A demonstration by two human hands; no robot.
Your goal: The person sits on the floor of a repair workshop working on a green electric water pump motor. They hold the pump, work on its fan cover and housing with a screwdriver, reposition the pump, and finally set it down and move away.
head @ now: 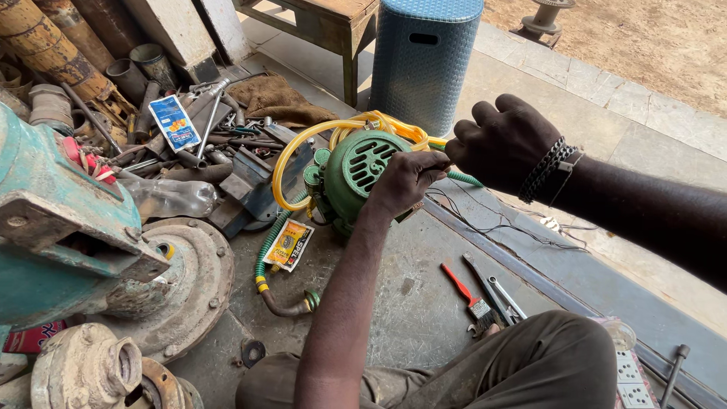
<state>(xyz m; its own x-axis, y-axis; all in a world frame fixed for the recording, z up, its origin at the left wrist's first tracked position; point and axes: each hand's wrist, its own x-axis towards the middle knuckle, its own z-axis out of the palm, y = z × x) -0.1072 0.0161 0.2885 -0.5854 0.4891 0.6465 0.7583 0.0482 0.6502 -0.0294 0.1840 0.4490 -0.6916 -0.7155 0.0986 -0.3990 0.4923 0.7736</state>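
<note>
Blue bin at top centre. Teal machine at left edge. Green pump sits mid-frame on floor, yellow hose looped around it. Your left hand grips pump's right side, fingers curled. Your right hand just beside it, closed in fist, pinching thin wire. Red brush lower right.

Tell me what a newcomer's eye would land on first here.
The green motor at the centre of the floor, looped with yellow hose, draws the eye. The left hand rests on its vented cover and the right hand, braceleted, closes just beside it. At far left looms a large teal machine casting above rusty round parts.
</note>
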